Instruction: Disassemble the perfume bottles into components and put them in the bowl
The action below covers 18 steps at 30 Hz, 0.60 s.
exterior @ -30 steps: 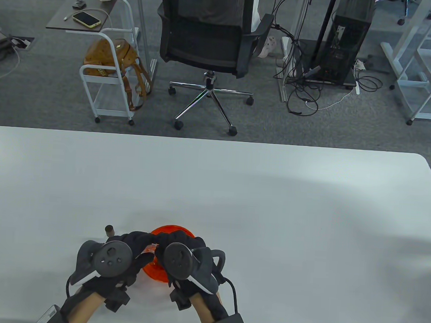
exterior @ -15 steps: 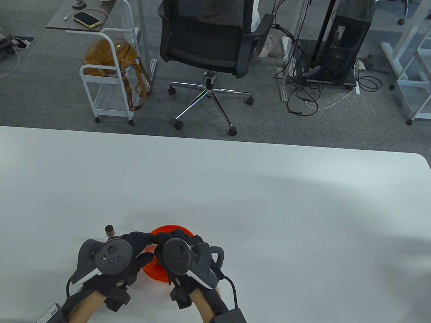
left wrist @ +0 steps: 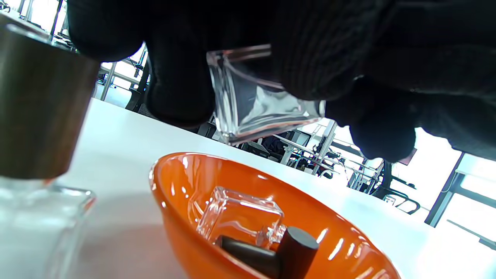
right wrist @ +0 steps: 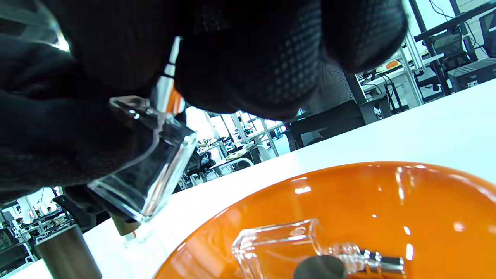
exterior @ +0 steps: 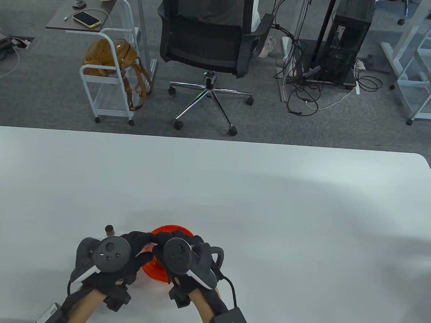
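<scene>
- Tabletop (exterior: 271, 208): I read a flat, matte white surface in the table view.
- Bowl (exterior: 157, 273): glossy orange, round. My table view hides its contents; the wrist views show a clear square bottle body (left wrist: 240, 215) and dark cylindrical caps (left wrist: 296, 248) inside.
- Left hand (exterior: 109, 255) and right hand (exterior: 182, 256): both curl around one clear glass bottle (left wrist: 255, 102), held above the bowl.
- A capped bottle (left wrist: 38, 128) with a wood-toned cap stands beside the bowl.
</scene>
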### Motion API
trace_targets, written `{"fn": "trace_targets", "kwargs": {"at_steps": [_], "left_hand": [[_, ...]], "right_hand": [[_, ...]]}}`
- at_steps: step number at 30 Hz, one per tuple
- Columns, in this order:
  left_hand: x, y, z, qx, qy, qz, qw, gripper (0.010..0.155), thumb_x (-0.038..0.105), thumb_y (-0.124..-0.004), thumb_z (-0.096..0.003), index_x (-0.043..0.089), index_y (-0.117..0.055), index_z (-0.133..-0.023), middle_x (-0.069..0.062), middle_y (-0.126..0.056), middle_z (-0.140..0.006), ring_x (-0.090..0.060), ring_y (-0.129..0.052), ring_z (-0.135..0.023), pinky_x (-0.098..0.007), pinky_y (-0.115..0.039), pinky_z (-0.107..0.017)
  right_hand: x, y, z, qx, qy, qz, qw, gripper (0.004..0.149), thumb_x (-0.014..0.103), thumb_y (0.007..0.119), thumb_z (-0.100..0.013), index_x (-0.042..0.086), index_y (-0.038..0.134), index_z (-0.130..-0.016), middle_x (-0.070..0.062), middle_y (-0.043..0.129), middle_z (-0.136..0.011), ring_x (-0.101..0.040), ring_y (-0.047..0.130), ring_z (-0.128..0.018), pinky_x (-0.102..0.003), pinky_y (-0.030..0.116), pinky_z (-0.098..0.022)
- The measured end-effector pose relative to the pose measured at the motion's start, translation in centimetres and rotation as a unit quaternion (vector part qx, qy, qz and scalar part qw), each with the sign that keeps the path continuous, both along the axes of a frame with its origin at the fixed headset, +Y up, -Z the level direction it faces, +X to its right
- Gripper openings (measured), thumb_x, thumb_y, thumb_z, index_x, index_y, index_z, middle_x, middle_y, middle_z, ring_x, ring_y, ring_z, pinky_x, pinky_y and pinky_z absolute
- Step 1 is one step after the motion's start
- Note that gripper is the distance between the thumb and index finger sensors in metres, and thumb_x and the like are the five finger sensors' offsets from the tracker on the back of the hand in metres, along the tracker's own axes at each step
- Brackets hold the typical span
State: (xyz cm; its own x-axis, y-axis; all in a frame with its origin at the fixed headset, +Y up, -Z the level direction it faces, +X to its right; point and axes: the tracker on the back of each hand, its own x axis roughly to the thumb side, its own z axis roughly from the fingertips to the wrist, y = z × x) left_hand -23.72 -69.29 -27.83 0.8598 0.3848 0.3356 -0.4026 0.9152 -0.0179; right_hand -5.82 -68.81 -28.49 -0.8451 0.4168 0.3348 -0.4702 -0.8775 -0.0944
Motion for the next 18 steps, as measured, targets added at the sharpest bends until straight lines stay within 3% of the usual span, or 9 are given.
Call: {"fn": "trace_targets", "kwargs": {"at_steps": [3, 7, 11, 15, 16, 18], "left_hand": [[0.1, -0.07, 0.02, 0.002, -0.004, -0.008, 1.0, 0.054, 0.038, -0.088, -0.0418, 0.019, -0.086, -0.093, -0.012, -0.098, -0.089, -0.031, -0.107, -0.068, -0.058, -0.077, -0.058], [0.15, -0.02, -0.1, 0.009, 0.003, -0.008, 1.0, 0.054, 0.038, -0.087, -0.042, 0.019, -0.085, -0.093, -0.012, -0.098, -0.089, -0.031, -0.107, -0.068, -0.058, -0.077, -0.058], [0.08, -0.06, -0.03, -0.002, -0.006, -0.003, 1.0, 0.054, 0.038, -0.088, -0.0418, 0.02, -0.085, -0.093, -0.011, -0.097, -0.09, -0.031, -0.107, -0.069, -0.058, -0.076, -0.058], [0.25, 0.16, 0.03, 0.013, 0.0, -0.008, 1.0, 0.054, 0.037, -0.087, -0.0419, 0.019, -0.085, -0.092, -0.012, -0.098, -0.089, -0.031, -0.107, -0.068, -0.058, -0.076, -0.058], [0.2, 0.11, 0.01, 0.011, 0.0, -0.005, 1.0, 0.054, 0.037, -0.087, -0.042, 0.019, -0.085, -0.093, -0.012, -0.098, -0.089, -0.031, -0.107, -0.068, -0.058, -0.076, -0.058], [0.17, 0.02, 0.01, 0.005, -0.007, 0.0, 1.0, 0.054, 0.037, -0.088, -0.0416, 0.019, -0.086, -0.093, -0.012, -0.098, -0.09, -0.032, -0.107, -0.068, -0.058, -0.076, -0.058]], "right_hand": [[0.11, 0.0, -0.05, -0.004, 0.001, -0.003, 1.0, 0.041, 0.044, 0.085, -0.035, 0.036, 0.088, -0.075, 0.005, 0.1, -0.066, -0.006, 0.105, -0.039, -0.048, 0.084, -0.052], [0.12, 0.09, 0.07, 0.001, 0.002, 0.006, 1.0, 0.049, 0.04, 0.088, -0.035, 0.032, 0.08, -0.082, 0.005, 0.095, -0.076, -0.006, 0.104, -0.044, -0.048, 0.084, -0.053], [0.18, 0.28, 0.1, 0.012, -0.005, -0.007, 1.0, 0.041, 0.047, 0.083, -0.035, 0.033, 0.09, -0.073, 0.005, 0.103, -0.06, -0.007, 0.106, -0.034, -0.048, 0.086, -0.05], [0.03, 0.09, 0.29, 0.005, 0.008, 0.005, 1.0, 0.048, 0.04, 0.087, -0.035, 0.032, 0.08, -0.082, 0.004, 0.093, -0.078, -0.006, 0.103, -0.045, -0.048, 0.083, -0.054], [0.0, 0.07, 0.28, 0.007, 0.006, 0.003, 1.0, 0.046, 0.04, 0.087, -0.035, 0.032, 0.081, -0.08, 0.004, 0.093, -0.078, -0.007, 0.104, -0.045, -0.049, 0.083, -0.054], [0.09, 0.17, 0.22, 0.02, -0.004, 0.005, 1.0, 0.043, 0.049, 0.08, -0.035, 0.034, 0.088, -0.075, 0.005, 0.101, -0.064, -0.007, 0.106, -0.037, -0.048, 0.085, -0.051]]}}
